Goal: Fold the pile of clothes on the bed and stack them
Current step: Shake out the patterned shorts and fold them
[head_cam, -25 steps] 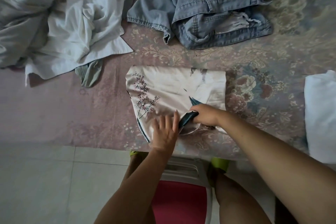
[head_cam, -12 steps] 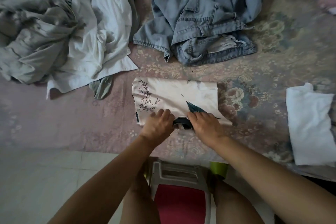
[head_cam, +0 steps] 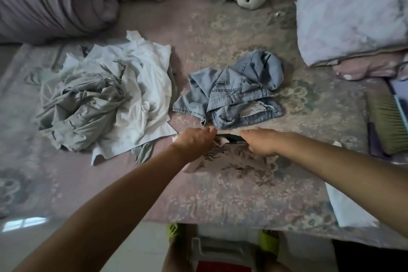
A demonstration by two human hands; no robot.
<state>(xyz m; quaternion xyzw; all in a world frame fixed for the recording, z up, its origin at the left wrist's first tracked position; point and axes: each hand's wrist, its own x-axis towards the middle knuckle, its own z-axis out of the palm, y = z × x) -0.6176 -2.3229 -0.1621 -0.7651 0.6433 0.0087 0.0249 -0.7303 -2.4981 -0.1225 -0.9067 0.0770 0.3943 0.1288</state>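
Head view: we've got both hands on the floral garment (head_cam: 231,159) near the bed's (head_cam: 231,203) front edge. Our left hand (head_cam: 194,141) and right hand (head_cam: 260,141) pinch its far hem, likely to fold it flat. Denim (head_cam: 234,93) waits mid-bed just beyond; the white and grey heap (head_cam: 106,99) sits left, a folded white piece (head_cam: 346,205) at the front right corner.
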